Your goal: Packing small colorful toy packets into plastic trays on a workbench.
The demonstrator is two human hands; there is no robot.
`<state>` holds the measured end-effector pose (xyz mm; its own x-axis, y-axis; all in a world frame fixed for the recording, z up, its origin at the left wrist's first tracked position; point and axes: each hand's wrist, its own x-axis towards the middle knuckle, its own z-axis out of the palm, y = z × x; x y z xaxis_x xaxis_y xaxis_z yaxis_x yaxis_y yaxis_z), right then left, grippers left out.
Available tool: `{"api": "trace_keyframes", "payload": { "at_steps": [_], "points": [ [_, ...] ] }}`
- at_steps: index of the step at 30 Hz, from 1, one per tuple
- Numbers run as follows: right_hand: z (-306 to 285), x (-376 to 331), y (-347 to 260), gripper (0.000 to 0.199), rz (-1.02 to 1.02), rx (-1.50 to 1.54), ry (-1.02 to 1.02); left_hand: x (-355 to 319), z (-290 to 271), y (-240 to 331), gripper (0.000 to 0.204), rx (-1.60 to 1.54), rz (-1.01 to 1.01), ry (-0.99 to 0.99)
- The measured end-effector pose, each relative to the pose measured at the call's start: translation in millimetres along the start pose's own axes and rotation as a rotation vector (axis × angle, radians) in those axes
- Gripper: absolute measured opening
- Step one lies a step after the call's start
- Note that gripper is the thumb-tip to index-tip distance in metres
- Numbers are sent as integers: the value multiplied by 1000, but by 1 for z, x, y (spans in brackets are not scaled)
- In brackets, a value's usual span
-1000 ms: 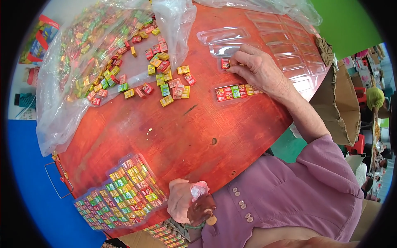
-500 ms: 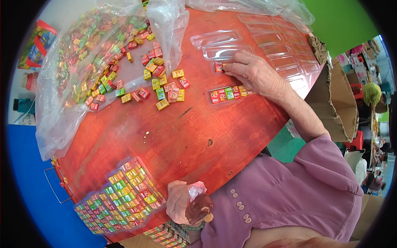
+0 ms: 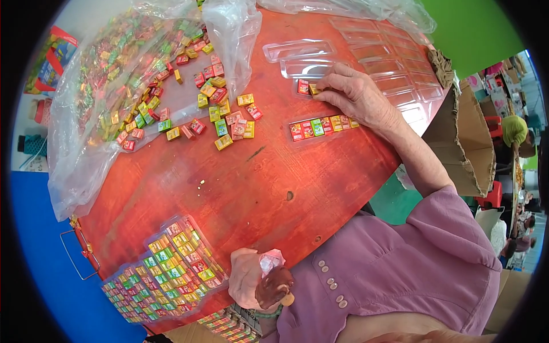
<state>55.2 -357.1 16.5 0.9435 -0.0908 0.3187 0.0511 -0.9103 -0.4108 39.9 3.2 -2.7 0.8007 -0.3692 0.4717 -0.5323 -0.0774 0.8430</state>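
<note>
My right hand [image 3: 357, 94] is closed in a pinch on a small yellow box [image 3: 314, 89]. The box sits beside a red box [image 3: 303, 87] at the left end of a clear plastic tray, whose remainder my hand covers. Just nearer lies another clear tray [image 3: 294, 141] with a row of red, green and yellow boxes. At the table's near edge, my left hand [image 3: 245, 280] is wrapped round a chocolate-coated ice cream bar [image 3: 275, 287], partly in a pink-white wrapper [image 3: 271, 260]. A bit of its wooden stick [image 3: 288, 299] shows.
Loose small boxes [image 3: 220, 103] spill from a large clear plastic bag [image 3: 74, 166] at the far left. Bare clear trays [image 3: 297, 50] lie at the back. Filled trays [image 3: 186, 251] overlap at the near left. An open cardboard box [image 3: 463, 137] stands right of the red table [image 3: 246, 188].
My right hand has moved slightly right, and the yellow box now shows beside the red one in the tray. My left hand keeps holding the ice cream bar.
</note>
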Motion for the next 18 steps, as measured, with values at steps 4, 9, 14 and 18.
{"api": "trace_keyframes", "payload": {
  "at_steps": [4, 9, 14, 18],
  "points": [
    [4, 2, -2, 16, 46, 7, 54, 2, 2, 2, 35, -5, 1, 11],
    [7, 2, -3, 13, 86, 19, 51, 3, 3, 2, 35, -6, 11, 15],
    [10, 2, -3, 10, 24, -60, 64, 1, 1, 1, 43, 15, 18, -4],
    [8, 0, -9, 11, -63, -181, 22, 1, 0, 4, 48, 52, -10, -10]
  ]
}}
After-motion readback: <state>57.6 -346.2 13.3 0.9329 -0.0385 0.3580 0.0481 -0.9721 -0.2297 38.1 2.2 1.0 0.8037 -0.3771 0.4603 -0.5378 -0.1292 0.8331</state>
